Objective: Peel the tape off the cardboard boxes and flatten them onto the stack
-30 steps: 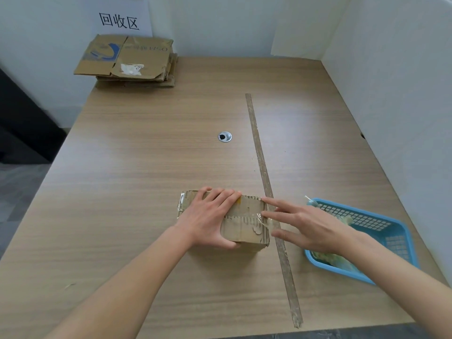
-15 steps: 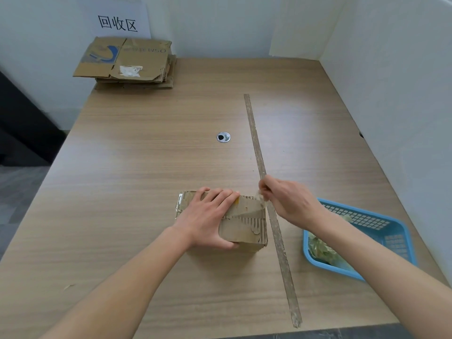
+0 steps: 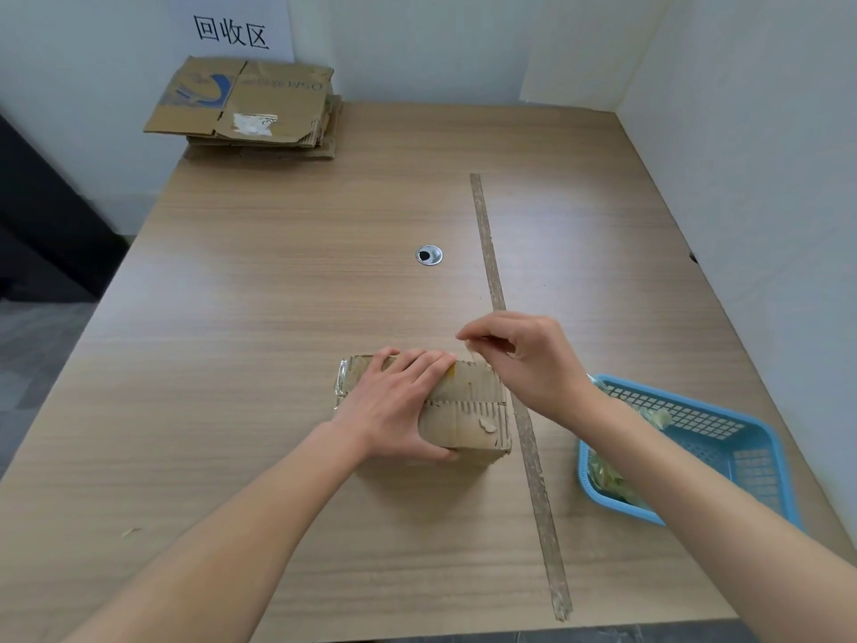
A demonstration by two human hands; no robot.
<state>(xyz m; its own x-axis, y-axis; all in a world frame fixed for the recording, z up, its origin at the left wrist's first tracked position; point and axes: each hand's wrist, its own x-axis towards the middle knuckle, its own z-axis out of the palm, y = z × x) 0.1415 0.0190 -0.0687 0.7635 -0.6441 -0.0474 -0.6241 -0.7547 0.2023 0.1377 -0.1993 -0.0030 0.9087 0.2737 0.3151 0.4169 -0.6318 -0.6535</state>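
While the left hand [image 3: 394, 401] lay flat across the top of the small cardboard box [image 3: 463, 410], fingers straight over the seam and thumb hooked down the near side, the box sat pinned on the tabletop [image 3: 278, 294] near the front edge. That hold looked meant to keep the light box from lifting or sliding as tape was pulled away from it. The right hand [image 3: 524, 359] hovered just above the box's far right corner, its fingers curled and its fingertips pinched on a thin pale sliver that looked like a tape strip [image 3: 469, 349]; whether the strip was attached to the box was too fine to tell. Clear tape [image 3: 341, 387] wrapped the left end of the box, so peeling was judged unfinished and flattening not yet begun.

A blue plastic basket [image 3: 742, 438] stood just to the right, within easy reach of the peeling hand, and held pale crumpled scraps [image 3: 607, 475], probably removed tape, which explained its placement as a waste bin. At the far left corner lay the stack of flattened boxes [image 3: 250, 109] under a printed wall sign [image 3: 232, 32], well apart from the work so it stayed undisturbed. A long worn strip [image 3: 501, 290] ran front to back on the tabletop beside the box, and a round cable grommet [image 3: 429, 255] sat farther back.
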